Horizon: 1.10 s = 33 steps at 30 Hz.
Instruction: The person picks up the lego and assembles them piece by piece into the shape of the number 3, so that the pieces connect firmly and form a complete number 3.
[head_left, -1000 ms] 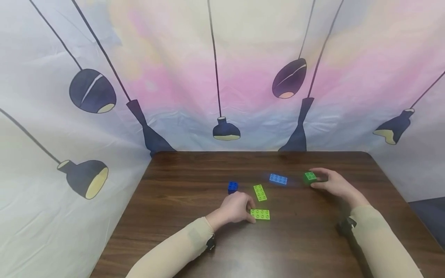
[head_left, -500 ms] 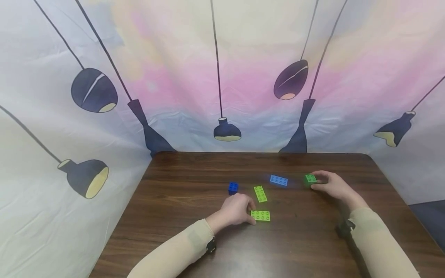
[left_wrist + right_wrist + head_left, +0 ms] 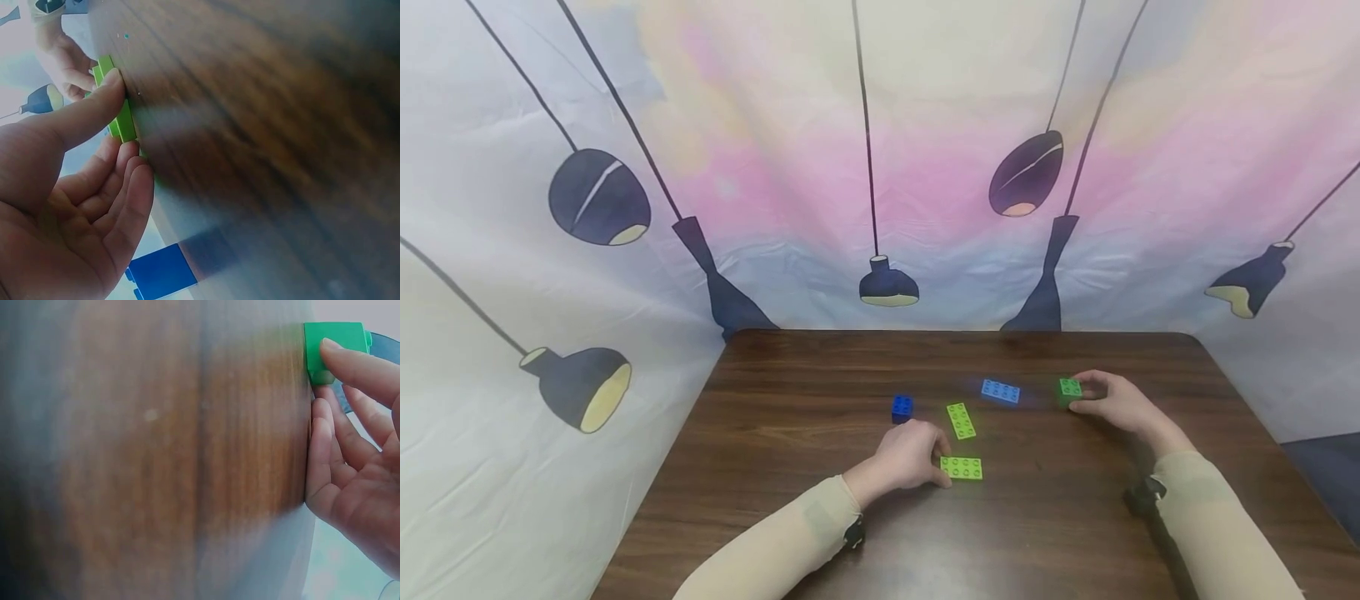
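My left hand (image 3: 912, 454) pinches the left end of a lime-green eight-stud toy brick (image 3: 964, 468) on the brown table. In the left wrist view, the thumb (image 3: 112, 80) lies across this lime brick (image 3: 127, 122), and the fingertips meet its lower end. Farther back on the right, my right hand (image 3: 1122, 406) holds a green four-stud brick (image 3: 1069, 390) between thumb and fingers. The right wrist view shows the thumb on a side of that green brick (image 3: 337, 339), with the other fingers below it, close to the tabletop.
A dark blue four-stud brick (image 3: 902, 408) stands just behind my left hand. Between the hands lie a second lime-green brick (image 3: 961, 421) and a light blue brick (image 3: 1001, 391). A printed cloth (image 3: 775, 167) hangs behind the table (image 3: 1037, 517).
Both hands stay on their bricks at nearly the same places. The green brick has turned slightly in my right hand. The head view has shifted a little.
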Each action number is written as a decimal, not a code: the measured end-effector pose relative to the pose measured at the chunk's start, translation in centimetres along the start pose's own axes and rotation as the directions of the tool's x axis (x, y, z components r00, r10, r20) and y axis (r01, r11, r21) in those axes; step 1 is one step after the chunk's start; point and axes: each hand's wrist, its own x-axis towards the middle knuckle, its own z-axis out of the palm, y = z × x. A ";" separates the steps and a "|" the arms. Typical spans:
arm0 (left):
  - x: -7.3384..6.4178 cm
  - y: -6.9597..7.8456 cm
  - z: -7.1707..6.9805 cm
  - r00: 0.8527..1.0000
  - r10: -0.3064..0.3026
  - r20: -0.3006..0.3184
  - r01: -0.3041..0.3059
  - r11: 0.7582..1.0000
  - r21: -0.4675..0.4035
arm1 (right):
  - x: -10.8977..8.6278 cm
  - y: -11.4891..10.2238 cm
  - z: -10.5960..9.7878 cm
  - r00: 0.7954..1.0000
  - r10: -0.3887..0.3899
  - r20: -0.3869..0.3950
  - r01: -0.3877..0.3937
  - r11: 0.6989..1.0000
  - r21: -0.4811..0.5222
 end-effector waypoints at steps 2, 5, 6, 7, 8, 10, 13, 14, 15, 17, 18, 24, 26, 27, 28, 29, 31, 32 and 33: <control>0.0 0.0 0.0 1.000 0.000 0.005 0.000 1.000 0.002 | -0.1 0.1 0.1 1.000 0.007 0.006 -0.007 1.000 -0.005; 0.0 0.1 0.0 1.000 0.008 0.005 -0.008 1.000 0.009 | -0.1 0.1 0.1 1.000 0.015 0.009 -0.015 1.000 -0.006; 0.0 0.1 0.0 1.000 0.009 0.004 -0.009 1.000 0.011 | -0.1 0.1 0.1 1.000 0.017 0.009 -0.017 1.000 -0.007; 0.0 0.1 0.0 1.000 0.010 0.004 -0.010 1.000 0.012 | -0.1 0.1 0.1 1.000 0.017 0.009 -0.017 1.000 -0.009; 0.1 0.1 0.0 1.000 0.011 0.003 -0.011 1.000 0.012 | 0.0 0.1 0.0 1.000 0.018 0.008 -0.018 1.000 -0.010; 0.2 0.1 0.0 1.000 0.011 0.003 -0.011 1.000 0.013 | 0.0 0.1 0.0 1.000 0.019 0.003 -0.019 1.000 -0.015; 0.2 0.2 0.0 1.000 0.013 0.004 -0.013 1.000 0.013 | 0.0 -0.1 0.0 1.000 0.024 -0.003 -0.024 0.999 -0.026; 0.2 0.1 0.0 1.000 0.014 0.004 -0.014 1.000 0.012 | -0.1 -0.1 0.0 1.000 0.025 -0.006 -0.025 0.999 -0.030; 0.2 0.1 0.0 1.000 0.014 0.006 -0.014 1.000 0.013 | -0.1 -0.1 0.0 1.000 0.027 -0.006 -0.027 0.999 -0.034; 0.1 0.1 0.0 1.000 0.009 0.011 -0.009 1.000 0.017 | -0.1 -0.3 0.1 1.000 0.025 -0.007 -0.025 0.999 -0.038; 0.1 0.0 0.0 1.000 0.005 0.014 -0.005 1.000 0.020 | -0.1 -0.3 0.2 1.000 0.022 -0.008 -0.022 0.999 -0.040; -0.1 0.0 -0.3 1.000 -0.002 0.011 0.002 1.000 0.030 | 0.1 -0.1 0.2 1.000 0.011 -0.021 -0.011 0.999 -0.032; 0.0 0.1 -0.3 1.000 0.000 0.012 -0.001 0.999 0.032 | 0.0 0.1 0.1 1.000 0.017 -0.027 -0.018 0.999 -0.032; 0.0 0.2 -0.3 1.000 0.001 0.012 -0.002 0.999 0.032 | -0.1 0.1 0.0 0.999 0.022 -0.030 -0.023 0.999 -0.035; 0.0 0.2 -0.4 1.000 0.002 0.013 -0.002 0.999 0.033 | -0.2 0.1 -0.1 0.999 0.026 -0.034 -0.027 0.999 -0.037; 0.0 0.2 -0.3 1.000 0.002 0.013 -0.002 0.999 0.034 | -0.3 0.1 -0.1 0.999 0.028 -0.034 -0.029 0.999 -0.038; 0.0 0.2 -0.3 1.000 0.001 0.014 -0.001 0.999 0.035 | -0.6 -0.1 -0.1 0.999 0.032 -0.041 -0.034 0.998 -0.046; 0.1 0.2 -0.3 1.000 0.002 0.014 -0.002 0.999 0.035 | -0.7 -0.2 -0.1 0.998 0.035 -0.043 -0.037 0.998 -0.048; 0.1 0.2 -0.3 1.000 0.003 0.014 -0.003 0.999 0.034 | -0.9 -0.4 0.0 0.998 0.037 -0.044 -0.040 0.998 -0.049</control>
